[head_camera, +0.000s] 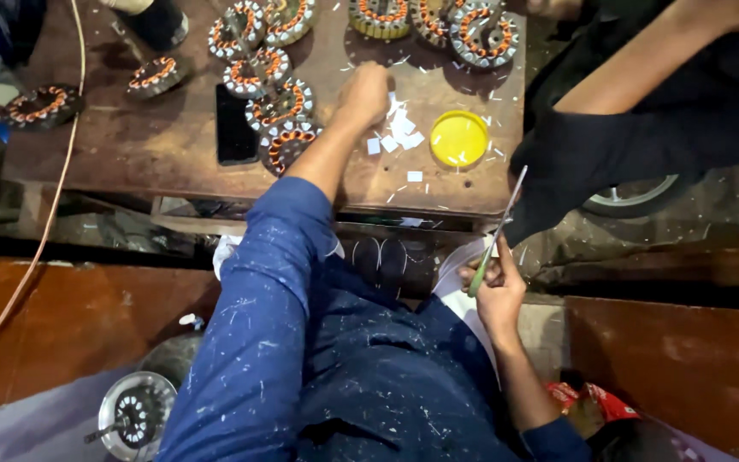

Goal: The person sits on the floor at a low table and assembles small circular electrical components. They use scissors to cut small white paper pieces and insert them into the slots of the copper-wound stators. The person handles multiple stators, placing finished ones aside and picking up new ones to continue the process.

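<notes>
Left hand reaches, right hand holds scissors

The left hand (366, 92) stretches out, grip curled over small white paper squares (399, 133) on the brown wooden table (156, 141); the right hand (496, 295) grips green-handled scissors (496, 235).

Your left hand (367, 92): fingers curl under, grip on the paper squares (399, 133) not discernible. Stators (438, 17), back row: cut by the top edge. Scissors (499, 229): handles buried in your right hand (496, 291). Co-worker (643, 128): cropped at top and right. Red packet (596, 400): half hidden behind your forearm.
</notes>
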